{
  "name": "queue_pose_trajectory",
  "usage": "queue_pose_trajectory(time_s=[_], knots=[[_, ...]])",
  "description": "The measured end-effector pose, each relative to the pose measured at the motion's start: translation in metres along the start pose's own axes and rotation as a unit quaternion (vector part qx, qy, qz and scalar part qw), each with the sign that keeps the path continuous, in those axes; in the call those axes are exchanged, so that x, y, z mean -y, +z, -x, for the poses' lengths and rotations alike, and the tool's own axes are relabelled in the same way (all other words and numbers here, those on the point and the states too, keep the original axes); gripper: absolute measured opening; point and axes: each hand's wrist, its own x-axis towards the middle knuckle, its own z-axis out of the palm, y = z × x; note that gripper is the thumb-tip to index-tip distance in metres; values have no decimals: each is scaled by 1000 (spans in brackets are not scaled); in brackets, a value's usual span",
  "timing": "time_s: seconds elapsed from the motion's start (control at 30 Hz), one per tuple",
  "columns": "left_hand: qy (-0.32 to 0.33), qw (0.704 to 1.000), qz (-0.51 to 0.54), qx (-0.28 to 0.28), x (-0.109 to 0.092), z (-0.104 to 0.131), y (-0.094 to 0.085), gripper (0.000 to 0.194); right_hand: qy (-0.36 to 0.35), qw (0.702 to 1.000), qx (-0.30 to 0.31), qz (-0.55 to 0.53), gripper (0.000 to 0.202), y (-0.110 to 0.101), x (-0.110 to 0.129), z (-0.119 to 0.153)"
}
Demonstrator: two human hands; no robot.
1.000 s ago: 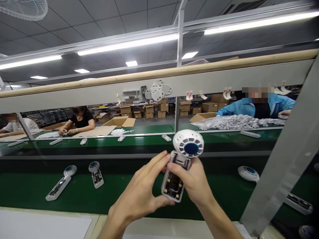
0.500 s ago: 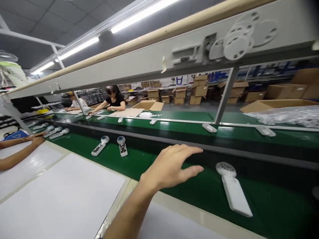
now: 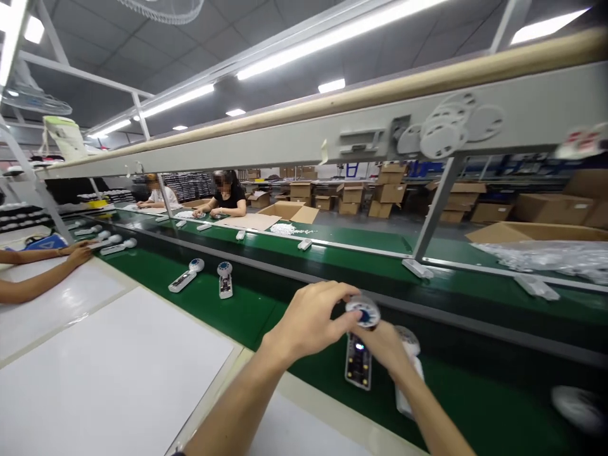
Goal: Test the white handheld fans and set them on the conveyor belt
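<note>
A white handheld fan [image 3: 358, 367] with its handle casing off is held above the green belt, its circuit board and a small lit light showing. My left hand [image 3: 308, 320] is closed on the fan's round head, thumb near the blue hub and fingers at the rim. From the other side my right hand [image 3: 384, 345] grips the same fan just under the head; its fingers are largely hidden. Behind my right forearm another white fan [image 3: 403, 396] lies on the belt, partly covered. Two opened fans, a tilted one [image 3: 187, 277] and an upright one [image 3: 225, 280], lie farther left.
The green conveyor belt [image 3: 256, 316] runs across, with a dark divider behind it. White worktops [image 3: 118, 373] border the near side. A co-worker's hands [image 3: 78, 253] are by several fans at left. A blurred white part [image 3: 577, 408] lies at right. Overhead runs a grey beam [image 3: 280, 149].
My right hand has come into view, and a fan with its board exposed is now between both hands. My left hand has gone from open to closed on its head. The view has tilted up.
</note>
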Motion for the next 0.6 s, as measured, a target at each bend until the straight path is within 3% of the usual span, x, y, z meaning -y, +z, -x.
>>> queue_pose_trajectory(time_s=[0.07,0.17,0.33,0.43,0.53,0.6], knots=[[-7,1000,4,-2,0,1,1,28,12,996,35,75,26,5,-8,-2],[-18,1000,5,-1,2,2,4,27,16,986,55,157,18,-6,-10,-1],[-40,999,-4,12,0,2,9,26,26,973,47,226,30,-43,-3,7],[-52,999,-10,6,-1,1,8,28,65,963,52,257,33,-54,-1,12],[-73,996,-14,-45,18,0,4,35,95,957,83,262,40,-51,-1,16],[-112,988,-43,-100,47,-1,-1,41,100,957,106,253,45,-45,-2,17]])
